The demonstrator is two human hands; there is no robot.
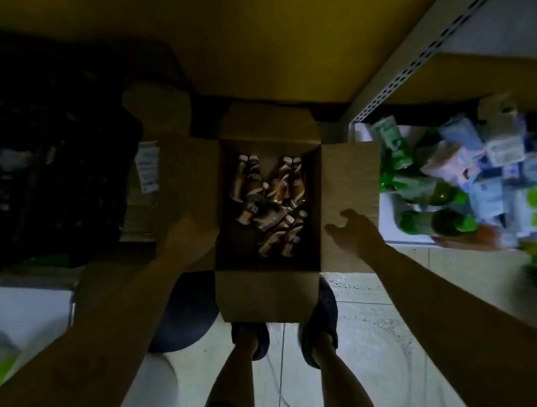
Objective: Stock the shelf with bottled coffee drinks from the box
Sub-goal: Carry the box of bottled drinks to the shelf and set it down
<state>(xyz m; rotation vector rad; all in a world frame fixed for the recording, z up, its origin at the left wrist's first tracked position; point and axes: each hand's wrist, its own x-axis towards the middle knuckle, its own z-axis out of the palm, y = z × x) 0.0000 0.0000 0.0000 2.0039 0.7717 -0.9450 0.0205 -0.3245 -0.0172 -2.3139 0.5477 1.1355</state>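
An open cardboard box point(268, 293) stands on the floor in front of my feet, its flaps folded outward. Several brown bottled coffee drinks point(273, 203) with white caps lie jumbled at its bottom. My left hand point(189, 236) rests on the left flap, fingers lying flat against the cardboard. Over the right flap point(350, 179) is my right hand point(352, 229), fingers spread and loosely bent, holding nothing. A wooden shelf board point(267, 46) spans the view above the box.
A slotted metal shelf upright point(416, 65) runs diagonally at the right. Below it, a low shelf holds green bottles point(431, 221) and pale packets point(485, 171). A dark crate point(54, 159) sits at the left. A dark round mat point(182, 312) lies on the tiled floor.
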